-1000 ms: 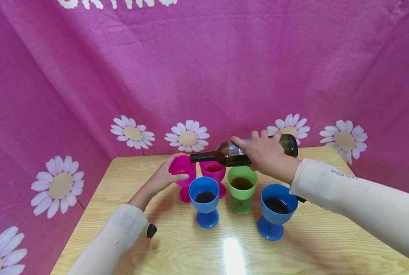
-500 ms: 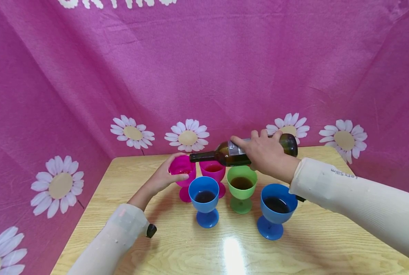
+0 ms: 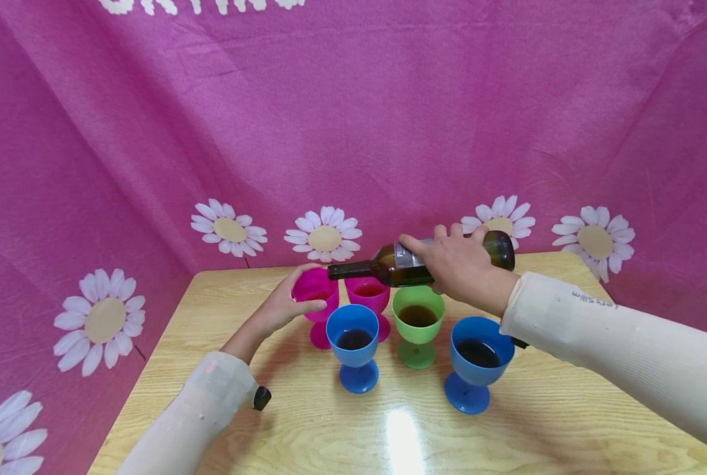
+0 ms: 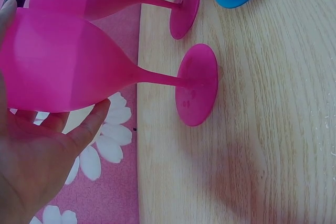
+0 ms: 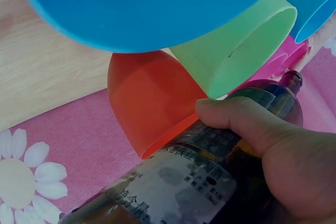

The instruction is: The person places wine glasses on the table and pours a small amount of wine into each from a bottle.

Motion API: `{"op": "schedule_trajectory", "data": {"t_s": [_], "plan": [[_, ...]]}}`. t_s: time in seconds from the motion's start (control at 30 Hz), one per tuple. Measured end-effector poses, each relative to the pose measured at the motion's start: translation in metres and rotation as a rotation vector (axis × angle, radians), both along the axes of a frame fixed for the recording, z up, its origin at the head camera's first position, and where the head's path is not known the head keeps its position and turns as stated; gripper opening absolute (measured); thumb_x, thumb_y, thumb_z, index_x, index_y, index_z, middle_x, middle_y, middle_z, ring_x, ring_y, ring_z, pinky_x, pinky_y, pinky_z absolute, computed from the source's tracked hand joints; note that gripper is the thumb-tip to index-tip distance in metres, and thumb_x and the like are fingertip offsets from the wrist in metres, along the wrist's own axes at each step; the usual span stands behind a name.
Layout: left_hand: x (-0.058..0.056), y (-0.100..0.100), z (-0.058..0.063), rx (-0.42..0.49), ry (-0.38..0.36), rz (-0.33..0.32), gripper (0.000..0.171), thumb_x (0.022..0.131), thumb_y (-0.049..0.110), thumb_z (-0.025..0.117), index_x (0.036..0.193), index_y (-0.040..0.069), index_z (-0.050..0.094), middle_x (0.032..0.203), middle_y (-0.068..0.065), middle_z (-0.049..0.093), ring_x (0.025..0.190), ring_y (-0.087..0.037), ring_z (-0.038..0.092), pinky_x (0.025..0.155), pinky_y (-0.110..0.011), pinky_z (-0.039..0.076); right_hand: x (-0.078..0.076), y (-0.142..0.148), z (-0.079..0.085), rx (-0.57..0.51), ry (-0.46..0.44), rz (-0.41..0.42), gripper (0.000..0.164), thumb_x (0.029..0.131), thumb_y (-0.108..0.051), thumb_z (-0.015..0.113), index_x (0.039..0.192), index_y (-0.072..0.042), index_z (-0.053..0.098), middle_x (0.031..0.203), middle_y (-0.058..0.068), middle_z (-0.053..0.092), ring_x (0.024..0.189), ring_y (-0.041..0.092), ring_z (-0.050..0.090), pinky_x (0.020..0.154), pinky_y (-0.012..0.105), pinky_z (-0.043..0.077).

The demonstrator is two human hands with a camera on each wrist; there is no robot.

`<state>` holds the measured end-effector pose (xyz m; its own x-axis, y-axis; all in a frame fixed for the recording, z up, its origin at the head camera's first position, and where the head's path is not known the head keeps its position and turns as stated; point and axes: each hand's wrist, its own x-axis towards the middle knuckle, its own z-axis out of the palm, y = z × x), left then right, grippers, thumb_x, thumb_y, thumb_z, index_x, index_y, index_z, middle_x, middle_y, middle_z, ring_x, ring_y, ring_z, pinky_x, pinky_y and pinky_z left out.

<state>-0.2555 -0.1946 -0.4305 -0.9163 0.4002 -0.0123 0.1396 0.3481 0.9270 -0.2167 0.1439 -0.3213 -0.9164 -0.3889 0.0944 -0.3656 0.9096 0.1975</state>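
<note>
My left hand (image 3: 277, 305) holds the bowl of a pink plastic goblet (image 3: 315, 284), thumb at its near side. The left wrist view shows the fingers curved under this bowl (image 4: 68, 61), and the round foot on the table. My right hand (image 3: 463, 269) grips a dark glass wine bottle (image 3: 389, 266) around its labelled body. The bottle lies nearly level, its neck pointing left and its mouth at the held goblet's rim. Some red liquid shows inside that goblet. In the right wrist view, the thumb presses along the bottle's label (image 5: 173, 182).
Right of the held goblet stands a second pink goblet (image 3: 371, 300). Nearer are a blue goblet (image 3: 353, 356), a green goblet (image 3: 418, 335) and another blue goblet (image 3: 478, 369), each with dark liquid. An orange goblet (image 5: 152, 98) stands behind the bottle. Flowered pink cloth (image 3: 353, 132) backs the wooden table (image 3: 305, 429).
Both hands, the bottle and the goblets keep their places. Only the red liquid in the held pink goblet looks slightly different, with its surface shifting.
</note>
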Motion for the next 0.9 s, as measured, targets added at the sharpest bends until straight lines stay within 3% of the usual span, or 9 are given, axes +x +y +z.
{"op": "schedule_trajectory", "data": {"t_s": [0.23, 0.43, 0.9], "plan": [[-0.0005, 0.0003, 0.0005, -0.003, -0.001, 0.004, 0.080, 0.086, 0.026, 0.085, 0.152, 0.031, 0.040, 0.145, -0.007, 0.053, 0.132, -0.035, 0.053, 0.094, -0.045, 0.059, 0.0002, 0.0006, 0.0005, 0.009, 0.003, 0.000, 0.101, 0.071, -0.030, 0.095, 0.157, -0.030, 0.040, 0.106, 0.024, 0.060, 0.104, 0.048, 0.057, 0.088, 0.084, 0.040], [0.0004, 0.0003, 0.0013, -0.014, 0.000, 0.005, 0.084, 0.087, 0.027, 0.084, 0.156, 0.023, 0.037, 0.145, -0.008, 0.053, 0.132, -0.036, 0.053, 0.094, -0.045, 0.059, 0.0000, 0.0003, 0.0004, 0.012, 0.001, -0.002, 0.101, 0.072, -0.030, 0.095, 0.157, -0.030, 0.040, 0.106, 0.025, 0.060, 0.103, 0.048, 0.057, 0.089, 0.084, 0.040], [0.0005, -0.0003, 0.0006, -0.007, 0.002, 0.000, 0.084, 0.087, 0.025, 0.084, 0.157, 0.024, 0.037, 0.145, -0.008, 0.053, 0.132, -0.036, 0.053, 0.094, -0.045, 0.059, 0.0013, -0.0001, 0.0010, 0.018, 0.008, 0.000, 0.100, 0.072, -0.030, 0.094, 0.157, -0.030, 0.041, 0.106, 0.024, 0.060, 0.104, 0.047, 0.057, 0.088, 0.084, 0.041]]}}
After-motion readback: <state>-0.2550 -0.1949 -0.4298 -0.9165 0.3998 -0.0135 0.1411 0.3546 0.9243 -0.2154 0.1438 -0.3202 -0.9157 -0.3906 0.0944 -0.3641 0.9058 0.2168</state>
